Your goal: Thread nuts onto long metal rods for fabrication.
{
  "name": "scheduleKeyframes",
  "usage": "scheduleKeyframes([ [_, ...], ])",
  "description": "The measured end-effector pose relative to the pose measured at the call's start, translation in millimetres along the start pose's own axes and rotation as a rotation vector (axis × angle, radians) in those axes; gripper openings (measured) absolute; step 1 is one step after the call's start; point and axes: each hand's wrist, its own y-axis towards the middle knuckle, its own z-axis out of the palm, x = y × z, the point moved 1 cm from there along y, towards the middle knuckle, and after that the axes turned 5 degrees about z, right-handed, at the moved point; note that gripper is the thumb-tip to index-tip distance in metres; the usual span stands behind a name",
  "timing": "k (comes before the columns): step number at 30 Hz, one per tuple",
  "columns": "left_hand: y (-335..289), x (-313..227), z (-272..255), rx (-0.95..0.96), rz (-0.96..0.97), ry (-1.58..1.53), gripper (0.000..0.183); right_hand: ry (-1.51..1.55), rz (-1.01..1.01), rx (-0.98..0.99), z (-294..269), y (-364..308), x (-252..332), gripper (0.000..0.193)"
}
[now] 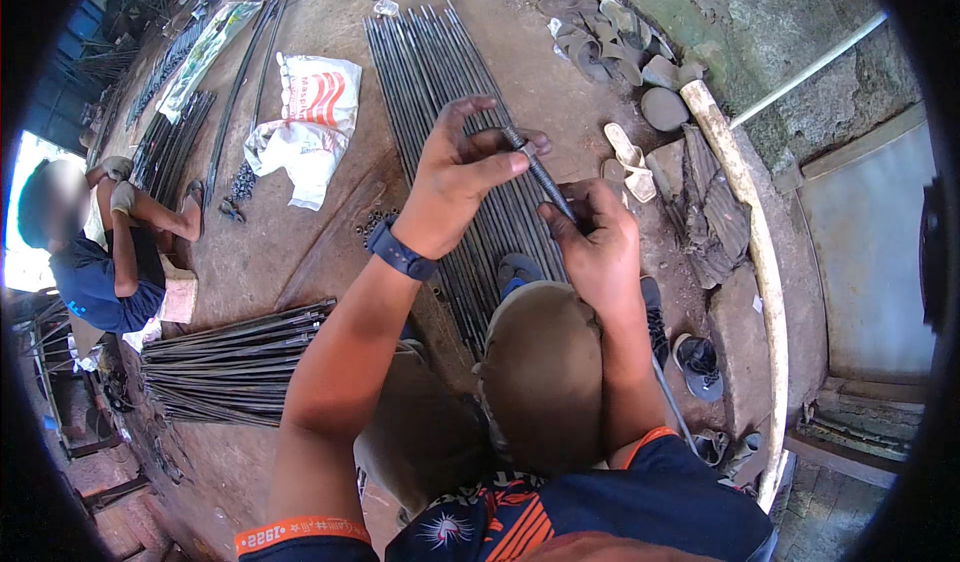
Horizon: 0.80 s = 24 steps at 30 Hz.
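Above my knees I hold a dark threaded rod point(546, 181) slantwise between both hands. My left hand point(452, 177), with a watch on its wrist, pinches a small nut point(528, 150) on the rod between thumb and fingers. The thumb and fingers of my right hand point(603, 247) are closed round the rod's near end. Beyond my hands, a wide bundle of long dark rods point(425, 72) lies on the ground, its near part running beside my feet. Whether the held rod's far end extends past my left fingers is hard to make out against the bundle.
Loose nuts point(372, 224) lie left of the bundle, near a white sack point(318, 112). Another rod bundle point(235, 364) is at the left, where a person point(110, 252) sits. Sandals point(630, 162), shoes point(697, 365) and a pale pole point(762, 262) line the right side.
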Motion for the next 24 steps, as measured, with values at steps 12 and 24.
scheduleKeyframes([
  [12, -3, 6, 0, -0.077, -0.01, 0.077, 0.063, 0.039, 0.025, 0.023, 0, -2, -1, 0.017],
  [24, -1, 2, 0, -0.111, -0.039, 0.139, 0.07, 0.006, 0.054, 0.043, -2, -2, 2, 0.016],
])
